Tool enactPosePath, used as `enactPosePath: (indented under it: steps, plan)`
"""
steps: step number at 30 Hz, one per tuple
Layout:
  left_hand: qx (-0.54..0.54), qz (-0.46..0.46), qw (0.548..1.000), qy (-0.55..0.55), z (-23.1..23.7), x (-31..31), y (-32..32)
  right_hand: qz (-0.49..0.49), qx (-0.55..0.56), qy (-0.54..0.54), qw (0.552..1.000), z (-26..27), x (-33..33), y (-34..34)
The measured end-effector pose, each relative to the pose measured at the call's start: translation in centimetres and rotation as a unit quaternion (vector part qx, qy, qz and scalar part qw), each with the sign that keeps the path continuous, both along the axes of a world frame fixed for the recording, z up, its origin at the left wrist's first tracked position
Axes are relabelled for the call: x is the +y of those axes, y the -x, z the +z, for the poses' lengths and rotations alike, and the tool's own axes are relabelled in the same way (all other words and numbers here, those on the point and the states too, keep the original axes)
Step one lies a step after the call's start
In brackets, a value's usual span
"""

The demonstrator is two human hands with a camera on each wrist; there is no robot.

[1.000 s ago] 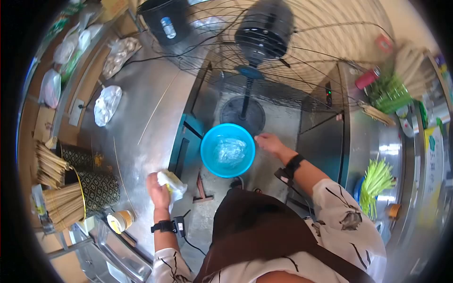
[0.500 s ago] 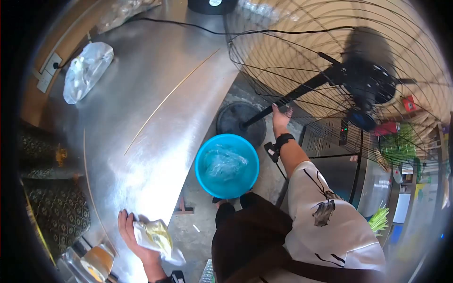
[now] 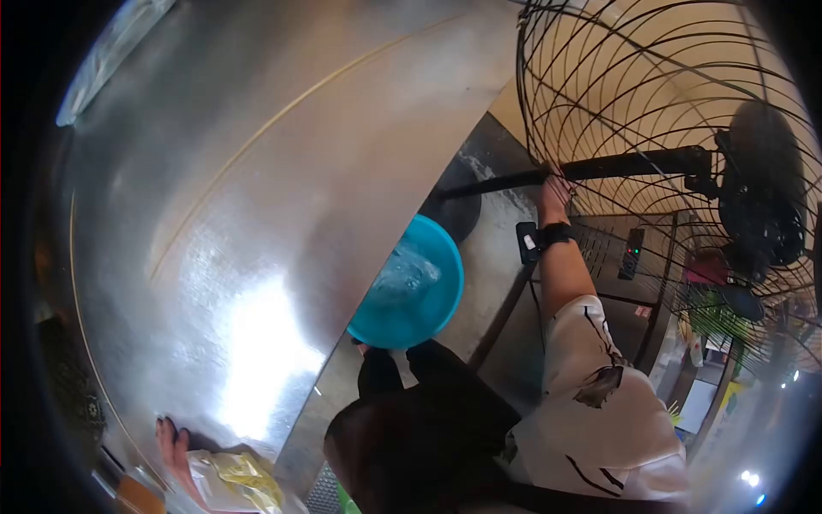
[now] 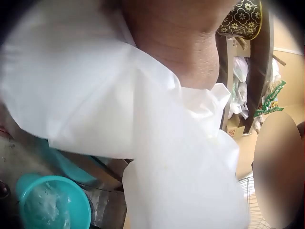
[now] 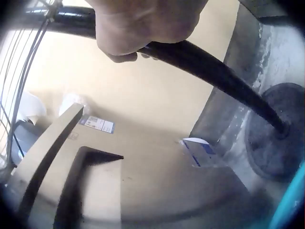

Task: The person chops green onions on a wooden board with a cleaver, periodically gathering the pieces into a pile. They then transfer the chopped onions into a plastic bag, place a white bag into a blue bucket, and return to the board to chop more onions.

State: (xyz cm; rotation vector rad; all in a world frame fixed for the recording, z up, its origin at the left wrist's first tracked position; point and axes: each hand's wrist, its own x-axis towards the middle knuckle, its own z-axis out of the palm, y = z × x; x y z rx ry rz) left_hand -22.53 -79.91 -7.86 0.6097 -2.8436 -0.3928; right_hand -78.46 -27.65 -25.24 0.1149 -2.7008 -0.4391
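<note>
My right hand (image 3: pixel 556 195) grips the black pole (image 3: pixel 638 162) of a standing fan, close under its wire cage. In the right wrist view the fist wraps the pole (image 5: pixel 209 67), which slants down to a round base (image 5: pixel 274 143). My left hand (image 3: pixel 175 458) is at the steel table's lower left, fingers stretched over its surface. It holds a crumpled white-and-yellow wrapper (image 3: pixel 240 480) on its thumb side; the thumb is hidden. In the left wrist view, the white sheet (image 4: pixel 167 133) fills most of the picture.
A turquoise basin (image 3: pixel 441 317) with clear plastic in it stands on the floor between table and legs, partly behind the table edge. Long thin sticks (image 3: pixel 257 137) lie on the steel table (image 3: pixel 368 171). A steel cabinet (image 3: pixel 522 368) stands at the right.
My right hand has gone from beside the basin to the fan pole and taken hold of it. The fan now leans right. My left hand has moved down-left in view with the wrapper.
</note>
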Motion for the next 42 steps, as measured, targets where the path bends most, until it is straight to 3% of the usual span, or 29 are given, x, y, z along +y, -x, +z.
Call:
enactPosePath:
  steps: [1, 3, 5, 8, 11, 13, 19, 22, 23, 25, 32, 34, 37, 39, 40, 42]
  plan:
    - [-0.01, -0.002, 1.0, 0.002, -0.7, -0.8, -1.3, 0.05, -0.016, 0.025, 0.998, -0.4, 0.9, -0.2]
    - [0.009, 0.015, 1.0, -0.019, 3.2, 3.2, 4.3, 0.148, -0.056, 0.073, 0.985, -1.1, 2.5, -0.7]
    - [0.009, 0.022, 1.0, -0.017, 3.2, 3.5, 4.5, 0.092, -0.126, 0.225, 0.962, 0.5, 1.9, -1.2]
    - [0.012, 0.038, 0.999, -0.02, 2.8, 3.9, 4.8, 0.037, -0.159, 0.453, 0.876, 2.1, 1.9, -1.1]
    - [0.013, 0.054, 0.998, -0.022, 2.5, 4.0, 4.7, 0.108, -0.155, 0.412, 0.892, 0.3, 6.1, 0.3]
    - [0.015, 0.061, 0.998, -0.023, 2.5, 4.1, 4.8, 0.144, -0.147, 0.43, 0.879, -0.1, 7.2, 0.6]
    - [0.041, 0.061, 0.996, -0.041, 2.7, 2.4, 6.6, 0.146, -0.076, 0.641, 0.749, -1.0, 9.5, -3.6]
    - [0.056, 0.097, 0.992, -0.056, 2.9, 4.6, 6.2, 0.169, -0.101, 0.699, 0.687, -1.0, 9.1, -4.7]
    - [0.045, 0.075, 0.996, -0.009, 3.1, 4.9, 6.4, 0.181, -0.107, 0.711, 0.671, -0.7, 8.7, -4.8]
    - [0.046, 0.1, 0.994, -0.025, 2.9, 4.1, 6.9, 0.192, -0.128, 0.72, 0.655, 0.8, 6.4, -4.2]
    - [0.063, 0.027, 0.998, 0.012, 3.5, 3.9, 7.0, 0.095, -0.145, 0.714, 0.678, 4.2, 1.9, -9.9]
    - [0.068, -0.008, 0.997, 0.025, 2.9, 3.3, 6.1, 0.142, -0.341, 0.461, 0.807, -1.7, 7.1, -11.9]
    - [0.101, -0.021, 0.995, 0.001, 2.3, 2.6, 5.9, 0.224, -0.428, 0.296, 0.824, -0.6, 8.8, -21.8]
    - [0.115, -0.026, 0.993, -0.003, 2.4, 2.8, 6.4, -0.076, -0.473, 0.514, 0.711, 4.7, 4.0, -28.6]
    - [0.122, -0.034, 0.992, -0.005, 2.3, 2.8, 6.4, -0.262, -0.45, 0.646, 0.558, 9.3, 1.3, -31.3]
    - [0.135, -0.069, 0.987, 0.055, 0.9, 1.4, 6.1, -0.192, -0.47, 0.625, 0.593, 13.7, 2.3, -36.8]
